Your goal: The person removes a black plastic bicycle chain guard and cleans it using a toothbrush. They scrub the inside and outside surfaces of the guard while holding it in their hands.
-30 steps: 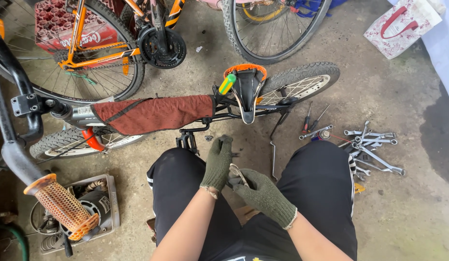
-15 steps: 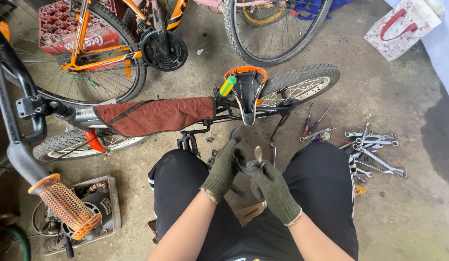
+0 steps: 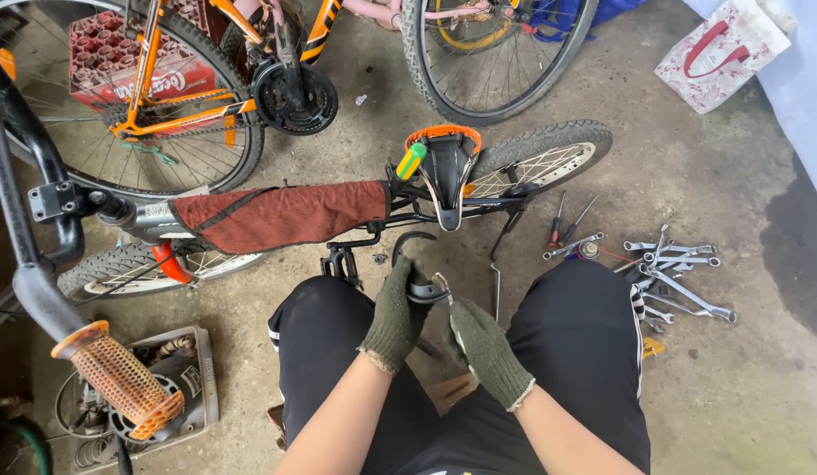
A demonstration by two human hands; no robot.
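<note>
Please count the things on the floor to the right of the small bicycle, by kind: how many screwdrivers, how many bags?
Screwdrivers: 2
Bag: 1
Wrenches: one pile, too tangled for an exact count
Total counted: 3

A red bottle crate (image 3: 118,62) stands top left; a red-handled white bag (image 3: 721,53) top right.

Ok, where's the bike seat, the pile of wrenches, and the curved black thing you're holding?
Bike seat (image 3: 445,171): head view, middle of the black saddle top.
Wrenches (image 3: 681,277): head view, a silver shaft in the pile.
Curved black part (image 3: 406,251): head view, the arc above the left hand (image 3: 395,312).
</note>
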